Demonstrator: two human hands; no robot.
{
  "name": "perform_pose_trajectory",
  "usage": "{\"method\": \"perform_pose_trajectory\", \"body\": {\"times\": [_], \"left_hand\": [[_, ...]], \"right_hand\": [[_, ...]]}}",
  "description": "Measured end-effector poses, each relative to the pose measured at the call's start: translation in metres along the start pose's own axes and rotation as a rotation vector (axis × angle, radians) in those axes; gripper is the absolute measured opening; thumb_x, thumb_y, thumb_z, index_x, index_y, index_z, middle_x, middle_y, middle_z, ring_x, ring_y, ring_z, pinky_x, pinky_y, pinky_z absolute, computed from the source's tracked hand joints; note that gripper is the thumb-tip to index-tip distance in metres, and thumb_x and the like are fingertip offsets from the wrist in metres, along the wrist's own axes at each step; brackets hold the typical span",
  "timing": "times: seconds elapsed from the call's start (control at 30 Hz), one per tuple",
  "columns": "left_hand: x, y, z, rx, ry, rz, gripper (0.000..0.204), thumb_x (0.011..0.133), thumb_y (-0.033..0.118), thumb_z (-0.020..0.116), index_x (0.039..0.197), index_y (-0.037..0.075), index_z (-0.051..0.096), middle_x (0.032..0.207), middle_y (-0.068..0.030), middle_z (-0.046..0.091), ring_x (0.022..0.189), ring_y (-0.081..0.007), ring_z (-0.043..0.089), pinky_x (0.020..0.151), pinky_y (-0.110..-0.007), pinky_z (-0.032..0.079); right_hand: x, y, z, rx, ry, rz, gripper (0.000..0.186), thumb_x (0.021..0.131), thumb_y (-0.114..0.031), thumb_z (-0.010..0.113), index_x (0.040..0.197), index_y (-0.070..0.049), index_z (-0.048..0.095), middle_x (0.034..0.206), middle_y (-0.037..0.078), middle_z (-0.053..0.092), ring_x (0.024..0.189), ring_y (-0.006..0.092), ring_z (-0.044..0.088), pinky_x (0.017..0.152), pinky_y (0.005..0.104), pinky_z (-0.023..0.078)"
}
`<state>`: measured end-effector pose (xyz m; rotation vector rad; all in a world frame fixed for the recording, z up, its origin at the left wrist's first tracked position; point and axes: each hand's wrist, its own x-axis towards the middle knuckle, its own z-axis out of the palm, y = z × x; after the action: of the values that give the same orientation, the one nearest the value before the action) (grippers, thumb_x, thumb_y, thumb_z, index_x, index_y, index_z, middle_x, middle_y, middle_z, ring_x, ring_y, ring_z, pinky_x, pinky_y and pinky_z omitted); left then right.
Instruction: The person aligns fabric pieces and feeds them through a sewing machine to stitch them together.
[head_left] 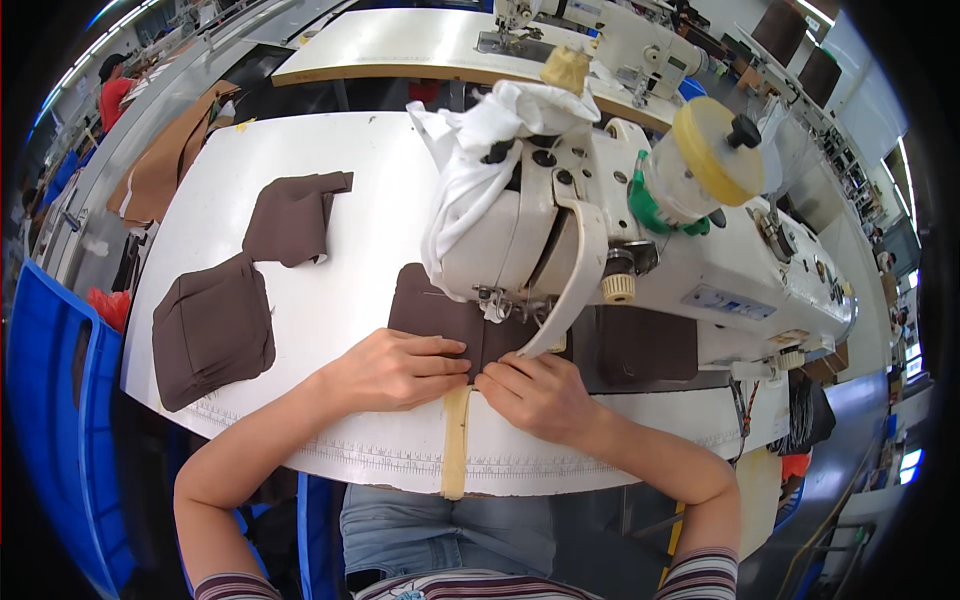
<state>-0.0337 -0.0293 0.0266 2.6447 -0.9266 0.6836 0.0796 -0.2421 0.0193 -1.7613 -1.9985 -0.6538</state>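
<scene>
From my distant seat I see the left hand lying over the near left part of a dark brown fabric panel, its fingers close together and reaching toward the seam line. The right hand rests at the panel's near edge, just beside the left, its fingers bent and bunched together. I cannot tell whether either thumb pinches the cloth from below.

The panel lies on the white sewing table, partly beneath the head of a white industrial sewing machine, which hides its far right part. A white cloth drapes over the machine's head. Another brown piece lies under the machine's arm, to the right.

On my left, two stitched brown fabric pieces lie touching each other. A yellowish tape strip crosses the printed ruler near the front edge, and a blue bin stands beside the table.
</scene>
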Motion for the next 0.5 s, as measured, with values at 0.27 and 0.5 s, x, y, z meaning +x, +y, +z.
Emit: {"method": "perform_pose_trajectory", "body": {"times": [0.27, 0.5], "left_hand": [[-0.001, -0.018, 0.005, -0.024, -0.004, 0.02, 0.024, 0.073, 0.01, 0.066, 0.096, 0.003, 0.07, 0.104, -0.0057, 0.07, 0.102, -0.0225, 0.067, 0.079, -0.032, 0.059], [0.008, -0.034, 0.006, -0.019, -0.015, 0.044, 0.024, 0.073, 0.009, 0.066, 0.096, 0.003, 0.07, 0.103, -0.006, 0.07, 0.104, -0.0215, 0.066, 0.077, -0.031, 0.059]], "right_hand": [[0.005, 0.013, 0.008, -0.043, -0.037, 0.0, 0.016, 0.066, -0.01, 0.069, 0.082, -0.009, 0.067, 0.084, -0.002, 0.065, 0.074, 0.0109, 0.062, 0.058, 0.0249, 0.05], [0.002, 0.03, 0.02, -0.184, 0.039, 0.034, 0.017, 0.07, -0.013, 0.07, 0.087, -0.013, 0.069, 0.082, -0.004, 0.062, 0.076, 0.0099, 0.063, 0.057, 0.0253, 0.05]]}}
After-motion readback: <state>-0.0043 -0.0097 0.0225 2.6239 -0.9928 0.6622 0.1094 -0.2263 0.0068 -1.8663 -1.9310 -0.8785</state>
